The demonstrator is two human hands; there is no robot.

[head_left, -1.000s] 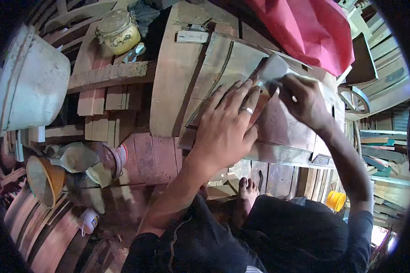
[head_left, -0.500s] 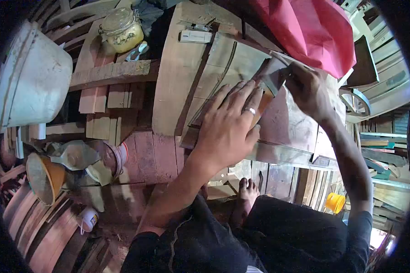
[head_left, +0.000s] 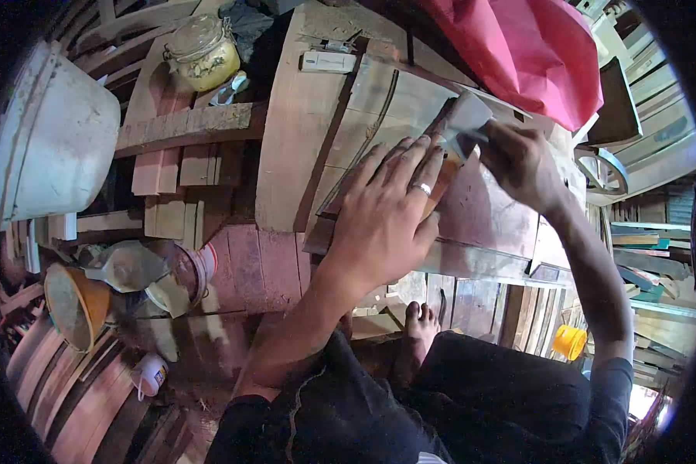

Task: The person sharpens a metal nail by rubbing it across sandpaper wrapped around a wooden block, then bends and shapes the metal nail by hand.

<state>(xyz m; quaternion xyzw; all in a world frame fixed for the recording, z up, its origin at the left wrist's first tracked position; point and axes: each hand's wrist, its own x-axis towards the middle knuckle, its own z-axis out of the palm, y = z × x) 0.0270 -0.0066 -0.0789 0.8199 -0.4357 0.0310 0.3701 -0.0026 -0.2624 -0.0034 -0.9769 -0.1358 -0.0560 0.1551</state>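
1. The right hand has its fingers curled closed, pinching a grey sheet; how the thumb sits on it is too shadowed to tell.
2. From those fingers the sheet reaches leftward and away from the body. Its long axis seems to run away from the wearer, though blur leaves its exact slant uncertain.
3. Just left of the sheet come the fingertips of the left hand, so the sheet lies between the two sets of fingers. The right is nearer, having hold of it; whether the left touches its edge, I cannot tell.
4. The left hand lies palm down, fingers extended and slightly parted, a ring on the index finger.
5. Beside that index finger, on the right hand's side, shows an orange-brown patch, its length running roughly along the finger.
6. Beneath both hands spreads a wooden panel.
7. Beyond the right fingers, farther from the body, hangs a pink cloth; beyond the left fingertips, leftward, sits a small pale box.
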